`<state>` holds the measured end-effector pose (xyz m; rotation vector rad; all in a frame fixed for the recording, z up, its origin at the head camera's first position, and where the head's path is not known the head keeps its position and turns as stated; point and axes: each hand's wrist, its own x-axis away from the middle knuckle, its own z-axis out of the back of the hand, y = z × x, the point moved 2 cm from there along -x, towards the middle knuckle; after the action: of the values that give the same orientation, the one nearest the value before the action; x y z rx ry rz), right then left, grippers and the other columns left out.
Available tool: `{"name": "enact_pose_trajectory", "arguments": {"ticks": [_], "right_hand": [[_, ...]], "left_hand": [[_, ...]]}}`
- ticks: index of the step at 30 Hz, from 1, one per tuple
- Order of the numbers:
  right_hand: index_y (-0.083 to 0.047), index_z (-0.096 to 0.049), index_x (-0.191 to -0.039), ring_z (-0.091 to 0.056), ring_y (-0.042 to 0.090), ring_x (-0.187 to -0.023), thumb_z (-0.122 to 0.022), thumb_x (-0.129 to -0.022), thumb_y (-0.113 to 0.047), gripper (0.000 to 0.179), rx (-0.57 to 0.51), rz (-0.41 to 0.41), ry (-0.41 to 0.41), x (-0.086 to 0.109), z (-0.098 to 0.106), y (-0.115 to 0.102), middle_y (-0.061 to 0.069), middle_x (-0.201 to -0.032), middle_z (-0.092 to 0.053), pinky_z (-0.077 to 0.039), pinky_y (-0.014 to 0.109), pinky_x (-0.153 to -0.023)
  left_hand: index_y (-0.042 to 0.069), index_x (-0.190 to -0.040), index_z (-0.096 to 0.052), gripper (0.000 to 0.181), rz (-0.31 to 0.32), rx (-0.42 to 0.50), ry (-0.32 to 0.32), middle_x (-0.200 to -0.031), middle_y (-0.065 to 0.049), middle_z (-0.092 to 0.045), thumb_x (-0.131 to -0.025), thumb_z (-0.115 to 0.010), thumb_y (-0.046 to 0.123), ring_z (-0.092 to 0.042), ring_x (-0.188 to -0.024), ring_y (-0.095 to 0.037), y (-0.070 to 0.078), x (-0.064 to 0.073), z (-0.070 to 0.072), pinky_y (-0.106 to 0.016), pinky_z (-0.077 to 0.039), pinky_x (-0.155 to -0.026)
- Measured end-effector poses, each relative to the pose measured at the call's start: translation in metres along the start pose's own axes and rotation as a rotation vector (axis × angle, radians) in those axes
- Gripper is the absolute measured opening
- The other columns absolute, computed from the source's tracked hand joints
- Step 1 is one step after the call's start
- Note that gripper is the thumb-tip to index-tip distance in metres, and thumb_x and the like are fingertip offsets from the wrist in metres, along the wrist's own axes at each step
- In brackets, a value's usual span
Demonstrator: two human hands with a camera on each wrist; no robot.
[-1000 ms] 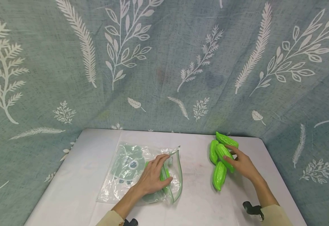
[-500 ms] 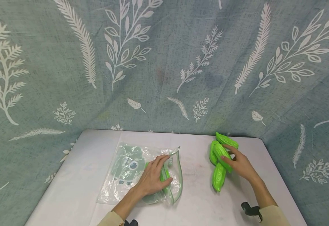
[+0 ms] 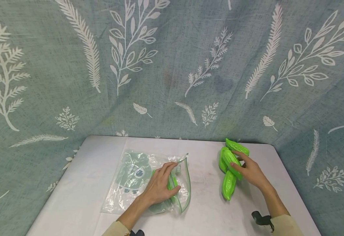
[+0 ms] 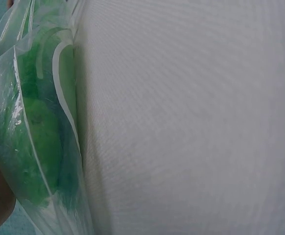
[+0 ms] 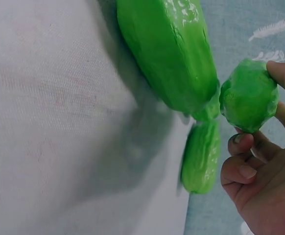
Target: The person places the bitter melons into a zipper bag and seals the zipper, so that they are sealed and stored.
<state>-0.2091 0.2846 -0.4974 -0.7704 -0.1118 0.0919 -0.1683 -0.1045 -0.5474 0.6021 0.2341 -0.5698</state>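
Observation:
A clear zip bag (image 3: 134, 162) with a green print lies on the white table, its green-edged mouth toward the right. My left hand (image 3: 159, 184) rests on the bag near that mouth, fingers fairly straight and thumb apart. Something green shows inside, under the hand; in the left wrist view the green bulk (image 4: 37, 142) shows through the plastic. At the right, my right hand (image 3: 252, 170) pinches a bright green bitter melon (image 3: 232, 162) between thumb and fingers. In the right wrist view the held bitter melon (image 5: 250, 95) appears end-on.
Around the held one lie more bitter melons: one at the back (image 3: 237, 146), one on the left (image 3: 222, 160), one in front (image 3: 228, 188). A leaf-patterned cloth (image 3: 166, 82) stands behind the table (image 3: 202, 203) and along its sides.
My right hand has shifted slightly left with the pinched bitter melon, which now covers more of the left one. My left hand and the bag stay put.

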Motion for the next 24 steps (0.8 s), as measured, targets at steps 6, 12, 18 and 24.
{"name": "enact_pose_trajectory", "arguments": {"ticks": [6,12,18,24], "right_hand": [[-0.026,-0.043,-0.152,-0.058,0.023,-0.086,-0.065,-0.094,-0.050,0.066,-0.014,0.012,-0.003,0.000,-0.005,-0.003,0.021,-0.135,-0.057,-0.049,0.034,-0.065],[-0.027,-0.043,-0.152,-0.058,0.024,-0.089,-0.065,-0.095,-0.050,0.065,-0.011,0.020,-0.010,0.001,-0.009,-0.007,0.020,-0.136,-0.057,-0.049,0.034,-0.067],[-0.026,-0.044,-0.152,-0.057,0.022,-0.084,-0.065,-0.094,-0.050,0.066,-0.024,0.035,-0.010,0.000,-0.013,-0.010,0.020,-0.135,-0.057,-0.048,0.034,-0.066],[-0.027,-0.046,-0.151,-0.055,0.022,-0.081,-0.067,-0.094,-0.047,0.064,-0.039,0.049,-0.007,-0.002,-0.017,-0.014,0.018,-0.133,-0.058,-0.047,0.035,-0.066]], "left_hand": [[0.021,-0.156,-0.033,0.087,0.005,0.004,-0.005,-0.152,0.001,-0.039,-0.082,-0.069,0.050,-0.045,-0.137,-0.019,0.001,0.000,0.000,-0.047,-0.041,-0.108],[0.021,-0.156,-0.033,0.087,0.002,0.004,-0.006,-0.151,0.002,-0.038,-0.082,-0.069,0.050,-0.044,-0.137,-0.018,0.001,0.001,0.000,-0.047,-0.041,-0.107],[0.020,-0.156,-0.034,0.087,-0.009,0.000,0.015,-0.151,0.000,-0.040,-0.082,-0.070,0.048,-0.046,-0.136,-0.020,0.000,0.000,0.000,-0.048,-0.043,-0.105],[0.020,-0.156,-0.033,0.087,0.002,0.002,0.000,-0.151,0.001,-0.039,-0.082,-0.069,0.049,-0.045,-0.137,-0.021,0.001,0.000,0.000,-0.048,-0.041,-0.106]]}}
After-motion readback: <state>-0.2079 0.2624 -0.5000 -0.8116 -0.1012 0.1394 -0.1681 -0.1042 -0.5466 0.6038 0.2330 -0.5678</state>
